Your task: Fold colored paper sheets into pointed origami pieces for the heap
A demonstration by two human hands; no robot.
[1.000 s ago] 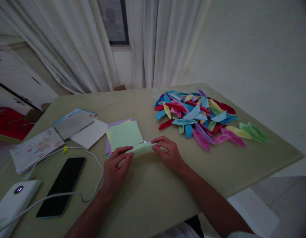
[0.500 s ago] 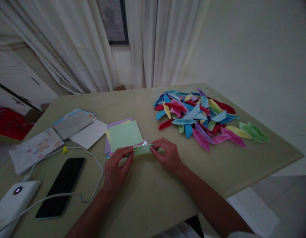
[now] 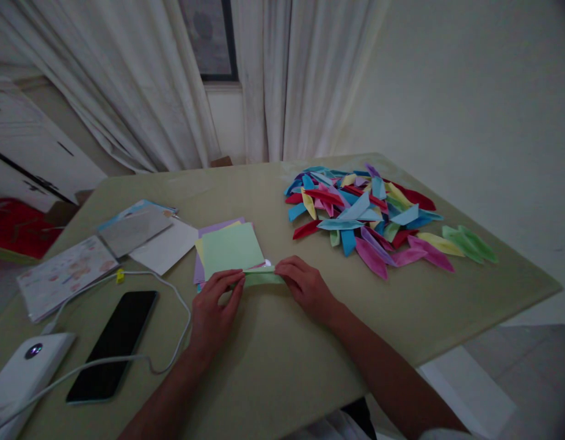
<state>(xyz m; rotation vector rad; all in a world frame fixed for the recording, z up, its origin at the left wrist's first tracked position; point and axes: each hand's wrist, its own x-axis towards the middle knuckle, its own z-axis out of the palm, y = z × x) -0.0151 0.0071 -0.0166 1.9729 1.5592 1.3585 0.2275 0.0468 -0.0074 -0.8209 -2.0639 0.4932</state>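
Pale green paper strip pinched at both ends

The strip is long and narrow, folded lengthwise, with a lighter band along its top edge and a darker face below. It lies crosswise at the near edge of a paper stack, in the middle of the desk. The left hand grips one end between thumb and fingers; the right hand pinches the other the same way, and both ends are hidden under the fingertips.

The left hand covers the near corner of the stack, whose square sheets sit slightly askew: green on top, yellow and purple showing beneath. To the right spreads a heap of folded paper pieces, crisp, pointed and boat-like, in blue, red, pink, purple, yellow and green, many overlapping. On the left, a smooth white cable loops near the left forearm and crosses a glossy black phone, beside a white, rounded device. Beyond them lie a flat grey sheet and a floral-printed booklet
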